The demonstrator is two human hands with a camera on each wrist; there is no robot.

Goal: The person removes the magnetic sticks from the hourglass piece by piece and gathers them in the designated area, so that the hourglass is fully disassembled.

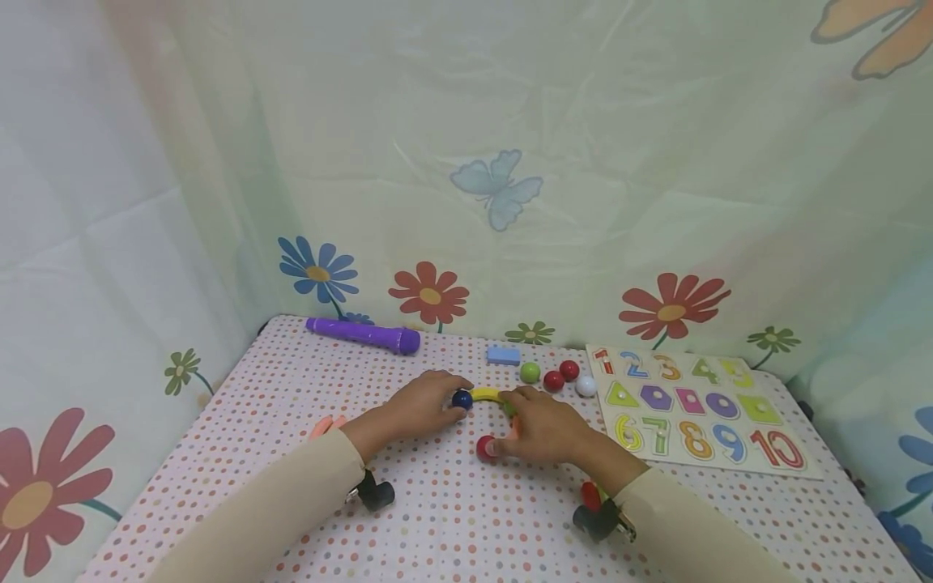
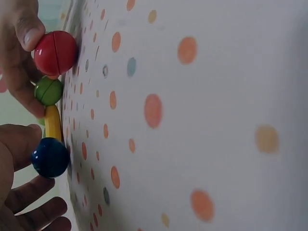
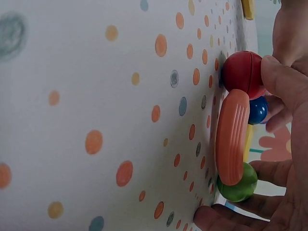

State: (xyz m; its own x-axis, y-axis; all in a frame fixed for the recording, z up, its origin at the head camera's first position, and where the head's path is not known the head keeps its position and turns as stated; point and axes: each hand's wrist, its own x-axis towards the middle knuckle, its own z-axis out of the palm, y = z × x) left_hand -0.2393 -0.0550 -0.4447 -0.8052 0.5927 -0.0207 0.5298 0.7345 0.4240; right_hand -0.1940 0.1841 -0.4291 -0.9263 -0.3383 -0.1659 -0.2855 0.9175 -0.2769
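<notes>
The head view looks down and forward over the dotted surface (image 1: 466, 518), from well back. Both wrist views sit low and close, tipped sideways, either side of the blue ball (image 1: 462, 398) (image 2: 50, 157) (image 3: 258, 110), which all three share

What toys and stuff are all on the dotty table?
purple tube: 1, purple, far left of the table by the curtain
blue block: 1, light blue, far middle
loose balls: 4, one green, two red, one white, in a row beside the puzzle
number puzzle board: 1, many colours, right side
blue ball: 1, dark blue, at the left fingertips
yellow curved stick: 1, yellow, between the blue ball and a green ball
red ball: 1, red, under the right thumb
orange curved stick: 1, orange, from the red ball to the green ball
dotted tablecloth: 1, white with coloured dots
left hand: 1, holds the blue ball
right hand: 1, holds the red ball
</notes>
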